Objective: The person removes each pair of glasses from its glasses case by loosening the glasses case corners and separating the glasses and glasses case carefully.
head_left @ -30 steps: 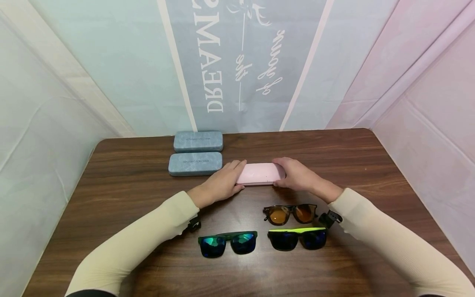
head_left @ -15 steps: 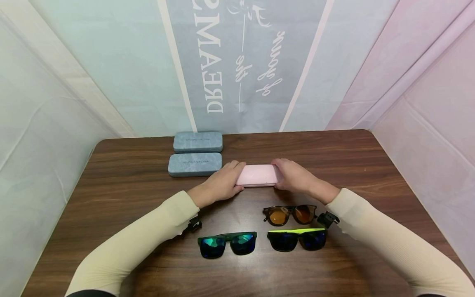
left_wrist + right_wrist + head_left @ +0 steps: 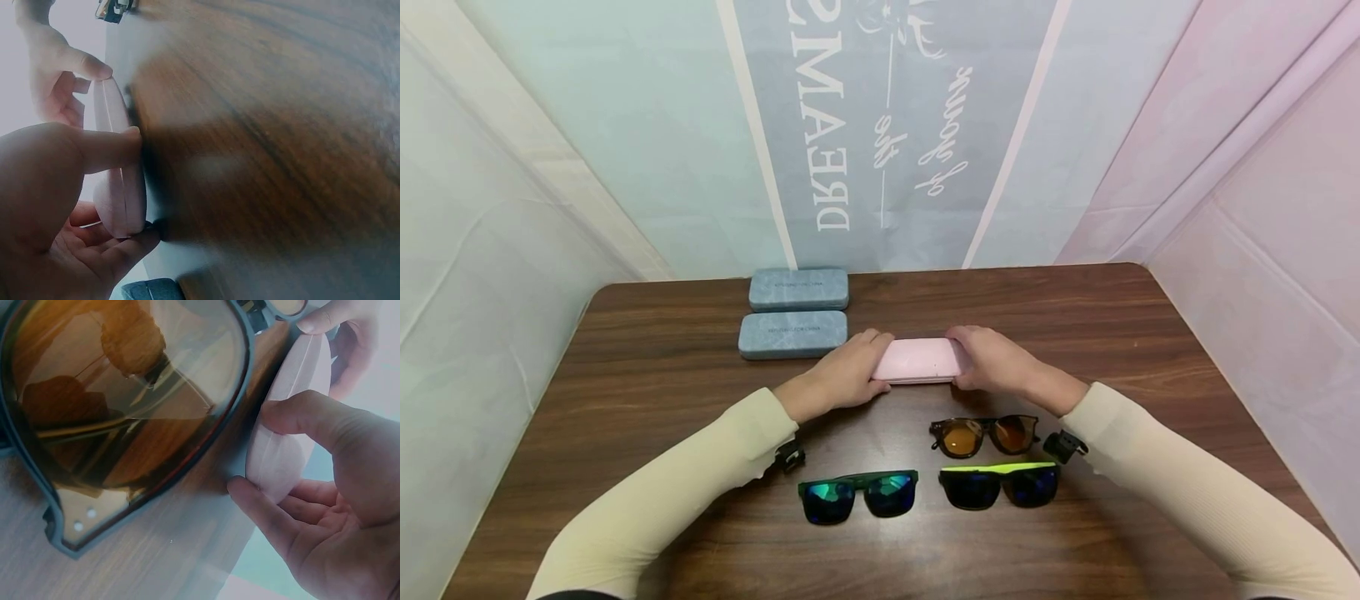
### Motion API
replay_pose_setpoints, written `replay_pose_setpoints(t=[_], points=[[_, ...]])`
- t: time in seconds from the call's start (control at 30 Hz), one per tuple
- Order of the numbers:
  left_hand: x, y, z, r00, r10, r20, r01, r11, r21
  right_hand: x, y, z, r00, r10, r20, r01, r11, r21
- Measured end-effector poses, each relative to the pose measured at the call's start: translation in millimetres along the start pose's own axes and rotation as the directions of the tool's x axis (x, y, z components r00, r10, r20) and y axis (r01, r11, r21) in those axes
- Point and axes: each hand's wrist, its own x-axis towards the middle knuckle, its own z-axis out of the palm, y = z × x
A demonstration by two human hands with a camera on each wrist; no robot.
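A closed pink glasses case (image 3: pixel 921 360) lies crosswise between both hands near the middle of the table. My left hand (image 3: pixel 844 372) grips its left end, thumb on the near side and fingers over the far side. At the other end my right hand (image 3: pixel 997 360) holds it the same way. In the left wrist view the seam of the pink case (image 3: pixel 115 156) runs along its near side, with the thumb across it. Sunglasses with amber lenses (image 3: pixel 985 436) lie just in front of the case; they loom large in the right wrist view.
Two blue-grey glasses cases (image 3: pixel 793 335) sit one behind the other at the back left. Green-mirrored sunglasses (image 3: pixel 858 497) and dark sunglasses with a yellow-green brow (image 3: pixel 1000 486) lie nearer the front. A printed cloth (image 3: pixel 880 167) hangs behind the wooden table (image 3: pixel 647 375).
The pink case has come slightly toward the person, with both hands still holding its ends. The right hand's fingers cover a little more of its end than a second ago.
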Motion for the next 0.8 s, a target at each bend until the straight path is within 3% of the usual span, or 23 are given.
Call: replay_pose_setpoints(t=[0.43,0.8], points=[[-9.0,0.6,-4.9,1.000,0.027,0.006,-0.027,0.999,-0.046,-4.7,-6.9,-2.2,0.999,-0.024,0.021,0.024,1.000,-0.006],[-17.0,0.5,-10.3,1.000,0.008,0.006,-0.008,0.999,-0.050,-5.0,-12.8,-2.6,0.999,-0.051,0.014,0.051,0.999,-0.012]])
